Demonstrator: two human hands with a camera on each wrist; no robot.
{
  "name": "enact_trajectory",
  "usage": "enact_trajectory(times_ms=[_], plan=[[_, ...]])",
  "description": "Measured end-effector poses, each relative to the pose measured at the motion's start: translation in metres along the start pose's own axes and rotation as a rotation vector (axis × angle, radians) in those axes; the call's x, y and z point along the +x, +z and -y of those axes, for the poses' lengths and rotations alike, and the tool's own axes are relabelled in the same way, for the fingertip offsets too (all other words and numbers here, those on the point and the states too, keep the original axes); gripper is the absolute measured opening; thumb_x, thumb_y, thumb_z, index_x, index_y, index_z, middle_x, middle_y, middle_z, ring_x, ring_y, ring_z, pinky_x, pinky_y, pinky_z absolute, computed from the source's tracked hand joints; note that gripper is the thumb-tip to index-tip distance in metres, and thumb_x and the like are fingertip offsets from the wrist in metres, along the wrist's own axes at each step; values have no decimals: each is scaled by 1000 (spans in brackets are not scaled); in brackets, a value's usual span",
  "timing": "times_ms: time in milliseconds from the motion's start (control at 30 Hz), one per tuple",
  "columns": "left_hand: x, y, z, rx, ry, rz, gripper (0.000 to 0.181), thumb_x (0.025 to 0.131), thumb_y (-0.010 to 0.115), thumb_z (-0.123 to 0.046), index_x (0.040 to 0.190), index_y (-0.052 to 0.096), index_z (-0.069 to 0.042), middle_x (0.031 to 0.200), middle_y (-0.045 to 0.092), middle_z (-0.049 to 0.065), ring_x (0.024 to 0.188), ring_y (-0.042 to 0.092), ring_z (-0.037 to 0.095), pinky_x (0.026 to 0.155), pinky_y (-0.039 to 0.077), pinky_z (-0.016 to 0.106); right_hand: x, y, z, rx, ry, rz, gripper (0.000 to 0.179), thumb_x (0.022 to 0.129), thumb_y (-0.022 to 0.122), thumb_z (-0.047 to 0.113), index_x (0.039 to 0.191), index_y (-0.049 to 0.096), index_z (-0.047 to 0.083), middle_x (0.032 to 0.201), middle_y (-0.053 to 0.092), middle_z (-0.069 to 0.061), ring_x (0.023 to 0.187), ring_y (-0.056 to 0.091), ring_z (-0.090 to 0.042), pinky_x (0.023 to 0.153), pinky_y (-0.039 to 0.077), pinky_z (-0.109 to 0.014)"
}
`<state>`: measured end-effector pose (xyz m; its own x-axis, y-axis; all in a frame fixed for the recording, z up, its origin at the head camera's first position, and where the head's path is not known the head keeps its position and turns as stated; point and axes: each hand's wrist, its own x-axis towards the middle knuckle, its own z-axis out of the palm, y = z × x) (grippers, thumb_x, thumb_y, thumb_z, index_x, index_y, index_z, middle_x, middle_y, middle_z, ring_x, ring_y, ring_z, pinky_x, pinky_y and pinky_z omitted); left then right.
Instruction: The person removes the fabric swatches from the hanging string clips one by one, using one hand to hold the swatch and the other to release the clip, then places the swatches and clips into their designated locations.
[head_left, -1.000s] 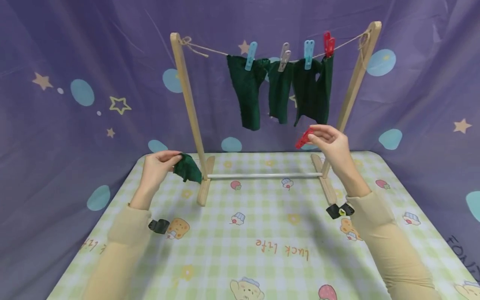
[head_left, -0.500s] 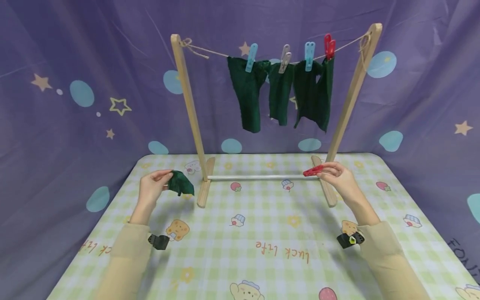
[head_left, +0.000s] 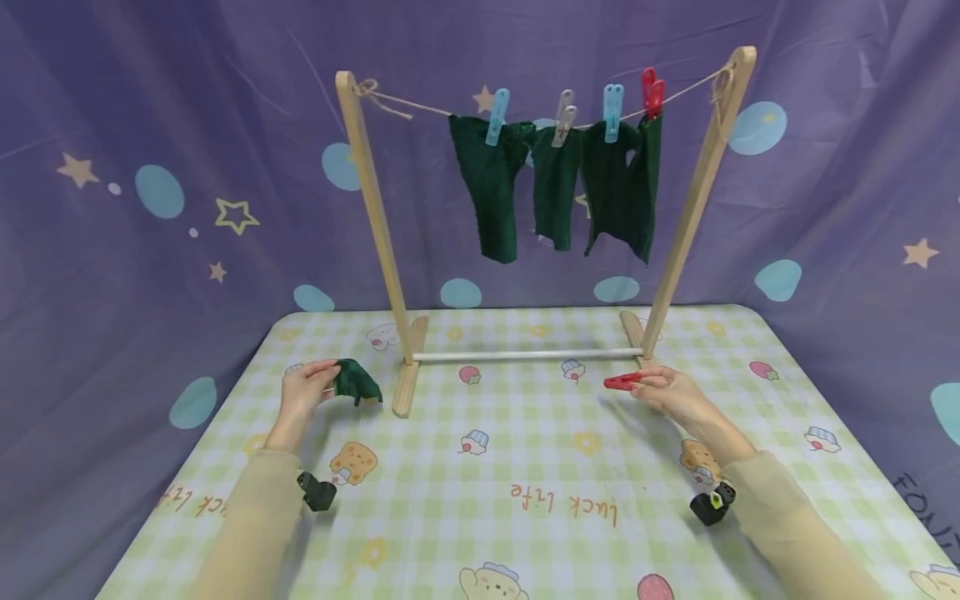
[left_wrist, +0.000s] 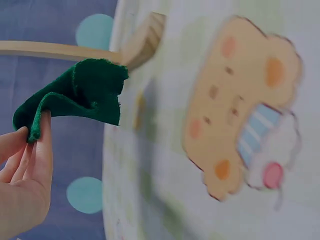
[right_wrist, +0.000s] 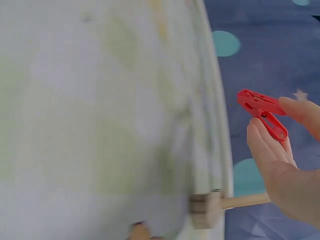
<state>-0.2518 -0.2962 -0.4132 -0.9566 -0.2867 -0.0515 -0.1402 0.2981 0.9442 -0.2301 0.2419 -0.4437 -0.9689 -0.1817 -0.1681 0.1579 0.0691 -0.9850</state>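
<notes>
Just left of the wooden rack's left foot, my left hand point(head_left: 306, 392) pinches a small dark green cloth point(head_left: 356, 382) by one edge. In the left wrist view the green cloth point(left_wrist: 95, 92) folds over the fingertips and its free end sticks out. By the rack's right foot, my right hand point(head_left: 671, 394) holds a red clothespin point(head_left: 622, 382) between thumb and fingers, its tip pointing left. The right wrist view shows the red clothespin point(right_wrist: 262, 107) with the thumb on one handle and fingers against the other.
A wooden rack point(head_left: 372, 200) carries a twine line point(head_left: 420, 106). Green cloth pieces point(head_left: 487, 196) hang from it on blue point(head_left: 497, 117), grey point(head_left: 562, 119) and red clothespins point(head_left: 652, 93). A white rod point(head_left: 525, 356) joins the feet. Checked cloth point(head_left: 540, 475) covers the table; a purple curtain point(head_left: 112, 317) hangs behind.
Both hands have come down toward the table, the left with the green cloth and the right with the red clothespin. The right hand has left the hanging cloth's lower edge.
</notes>
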Motion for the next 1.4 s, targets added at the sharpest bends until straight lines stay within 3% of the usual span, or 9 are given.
enact_trajectory(times_ms=[133,333,500,633,733,833,1000,1200,1400], plan=[[4,-3,13,14,-6,14,37,89,53,-15,119,51,7,75,58,-18,63,55,-3,59,50,17,-1,-3,-11,11,24,14,48,84,54,1,122,29,-16,90,59,6,77,58,-1,74,49,-20],[0,-9,22,61,-18,25,36,88,53,-12,118,51,9,74,59,-14,61,53,-2,55,49,16,-4,-6,-23,2,57,6,48,85,55,0,121,28,-17,101,59,-7,81,60,-3,76,49,-22],[-7,-18,24,148,-14,54,37,89,53,-15,118,51,8,81,59,-9,63,53,-2,59,50,21,-8,-6,-28,-27,66,-4,45,84,56,-1,118,31,-17,103,59,-11,78,60,-2,71,50,-20],[-12,-26,27,202,-12,77,37,90,52,-14,118,50,10,78,57,-7,61,50,1,60,51,24,-10,-5,-29,-112,70,-19,48,84,59,5,119,34,-16,113,54,-25,78,59,-1,70,50,-21],[-17,-31,29,166,-44,101,37,89,51,-11,118,49,13,72,56,-8,58,49,3,59,51,25,-12,-5,-29,-243,63,-32,49,84,61,12,120,38,-12,120,48,-29,83,59,-5,72,49,-21],[-22,-35,34,117,-89,135,37,88,51,-7,117,46,17,71,57,-7,56,51,4,58,52,24,-14,-5,-31,-389,20,-55,46,83,62,16,117,44,-10,115,52,-28,89,60,-17,72,49,-23],[-32,-43,44,122,-152,188,38,87,52,-5,115,44,21,73,59,-6,54,54,5,57,52,24,-20,-5,-31,-519,-69,-71,41,82,61,9,114,46,-13,101,60,-25,90,60,-30,71,50,-30],[-40,-51,53,155,-220,242,35,85,55,-5,109,50,19,64,62,-3,55,58,7,53,52,23,-24,-3,-31,-657,-141,-97,36,79,63,5,108,51,-12,85,63,-16,74,60,-24,62,50,-32],[-44,-54,59,207,-237,298,34,84,57,-8,107,53,16,64,63,-3,55,58,6,50,49,21,-25,-2,-38,-719,-123,-103,33,75,67,5,101,55,-10,68,56,-4,50,46,-10,44,39,-23]])
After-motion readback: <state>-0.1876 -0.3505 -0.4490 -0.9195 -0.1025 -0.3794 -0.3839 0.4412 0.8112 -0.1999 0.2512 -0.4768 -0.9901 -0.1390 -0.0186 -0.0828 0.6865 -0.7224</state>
